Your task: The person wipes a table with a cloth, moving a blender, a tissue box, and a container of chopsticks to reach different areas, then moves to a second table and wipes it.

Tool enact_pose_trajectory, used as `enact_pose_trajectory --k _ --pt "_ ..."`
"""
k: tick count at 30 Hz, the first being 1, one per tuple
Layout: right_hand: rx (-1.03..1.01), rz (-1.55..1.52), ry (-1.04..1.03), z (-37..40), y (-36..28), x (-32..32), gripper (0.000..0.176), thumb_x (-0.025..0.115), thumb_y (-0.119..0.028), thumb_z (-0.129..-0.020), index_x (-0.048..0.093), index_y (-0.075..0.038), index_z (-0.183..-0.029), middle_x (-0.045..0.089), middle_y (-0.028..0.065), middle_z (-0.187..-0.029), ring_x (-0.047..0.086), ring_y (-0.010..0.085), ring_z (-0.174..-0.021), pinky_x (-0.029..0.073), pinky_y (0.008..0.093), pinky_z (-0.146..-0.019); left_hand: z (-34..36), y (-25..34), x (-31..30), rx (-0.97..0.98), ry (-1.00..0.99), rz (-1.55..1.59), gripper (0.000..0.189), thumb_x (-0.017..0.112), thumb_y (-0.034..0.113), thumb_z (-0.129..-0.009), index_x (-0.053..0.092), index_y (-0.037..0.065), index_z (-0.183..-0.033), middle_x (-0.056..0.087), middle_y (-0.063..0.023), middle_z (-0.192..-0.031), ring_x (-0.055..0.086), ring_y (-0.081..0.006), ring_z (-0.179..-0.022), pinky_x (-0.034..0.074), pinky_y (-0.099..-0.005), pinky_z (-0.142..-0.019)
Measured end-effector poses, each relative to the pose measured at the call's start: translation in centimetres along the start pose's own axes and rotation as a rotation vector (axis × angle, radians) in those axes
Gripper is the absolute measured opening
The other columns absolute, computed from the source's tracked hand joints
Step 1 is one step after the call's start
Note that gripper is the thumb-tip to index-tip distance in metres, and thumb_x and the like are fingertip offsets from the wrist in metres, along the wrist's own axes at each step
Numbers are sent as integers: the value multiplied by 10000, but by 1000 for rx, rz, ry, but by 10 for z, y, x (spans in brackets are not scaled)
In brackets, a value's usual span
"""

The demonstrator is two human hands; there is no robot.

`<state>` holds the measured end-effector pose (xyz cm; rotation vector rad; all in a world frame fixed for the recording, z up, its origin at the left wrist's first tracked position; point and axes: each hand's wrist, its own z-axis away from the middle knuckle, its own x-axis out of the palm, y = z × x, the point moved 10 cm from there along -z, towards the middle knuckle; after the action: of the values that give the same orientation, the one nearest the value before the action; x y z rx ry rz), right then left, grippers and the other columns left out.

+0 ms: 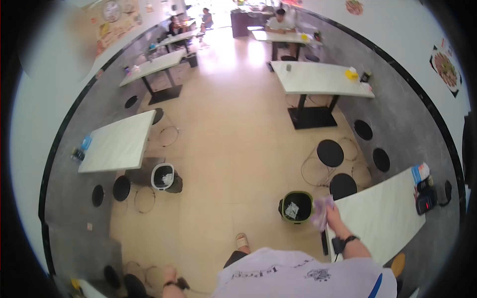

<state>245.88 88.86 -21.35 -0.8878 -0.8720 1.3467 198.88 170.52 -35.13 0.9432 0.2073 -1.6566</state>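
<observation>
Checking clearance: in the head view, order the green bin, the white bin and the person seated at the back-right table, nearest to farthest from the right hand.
1. green bin, on the floor just beside the right hand.
2. white bin, across the aisle, by the left-side table.
3. seated person, at the far back-right table.

white table (382,213) bears blue box (420,173), black holders (426,198).

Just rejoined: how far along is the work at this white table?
Done: the near end of the white table looks bare. In hand: the right hand holds a crumpled purplish cloth at its edge, by the green bin. Left, probably: the wall end around the small containers.
</observation>
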Motion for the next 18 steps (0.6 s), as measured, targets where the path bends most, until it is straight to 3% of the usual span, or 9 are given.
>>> enact_pose_trajectory --k 1,2,3,4,5,7,11,14,18 --pt "-126 -182 -109 -8 -48 23 387 497 -161 -1049 499 -69 -1424 629 135 -1335 658 267 -1149 553 428 -980 -36 32 -23 -221 120 413 231 514 275 -979 571 90 -1105 657 -92 -926 626 -210 -764 510 -356 -597" --pt "-186 -183 -110 -16 -97 44 406 502 -207 -1064 479 -73 -1446 627 124 -1331 655 271 -1154 551 459 -993 -74 95 -44 -64 144 504 256 524 271 -980 555 82 -1150 663 -110 -953 613 -204 -747 508 -339 -592" --pt "-165 -380 -41 -17 -131 54 330 520 -189 -1054 555 -62 -1356 686 91 -1116 680 212 -920 585 363 -821 -108 150 -57 7 164 574 293 516 263 -984 535 68 -1201 665 -123 -965 614 -202 -756 506 -330 -584" --pt "-145 -459 -82 -37 -146 55 353 539 -224 -1056 551 -82 -1378 685 87 -1129 680 204 -949 583 370 -839 -144 209 -62 4 140 537 309 520 252 -981 535 66 -1226 663 -115 -980 619 -200 -764 505 -328 -578" --pt "-155 -525 -18 -50 -166 54 374 539 -246 -1059 544 -80 -1395 685 83 -1158 682 204 -1002 575 377 -888 -167 270 -65 69 174 589 227 533 187 -979 575 44 -1151 666 -94 -885 603 -179 -630 489 -322 -525" --pt "-126 -709 -55 -61 -220 70 408 531 -299 -1063 549 -41 -1378 684 86 -1228 670 219 -1115 530 384 -1004 -177 410 -51 191 14 467 263 554 257 -989 601 61 -1157 716 -98 -956 649 -180 -654 473 -305 -515" --pt "-241 -956 -69 -97 -307 70 439 541 -357 -1054 588 -32 -1345 680 115 -1284 665 257 -1139 516 409 -1032 -185 626 9 478 -216 239 278 579 291 -1003 619 75 -1174 729 -87 -966 658 -169 -684 473 -287 -554" --pt "-360 -1062 -154 -144 -355 73 486 546 -404 -1039 593 -24 -1340 666 132 -1312 647 279 -1178 496 423 -1060 -192 713 40 574 -270 146 275 569 294 -1012 623 79 -1174 731 -84 -979 660 -168 -710 486 -303 -590" --pt "-291 -1184 -151 -238 -382 88 551 574 -466 -1001 584 -36 -1345 654 132 -1312 627 317 -1194 478 459 -1076 -218 746 46 430 -294 147 283 567 299 -1008 613 76 -1176 730 -82 -993 659 -180 -725 494 -329 -608"
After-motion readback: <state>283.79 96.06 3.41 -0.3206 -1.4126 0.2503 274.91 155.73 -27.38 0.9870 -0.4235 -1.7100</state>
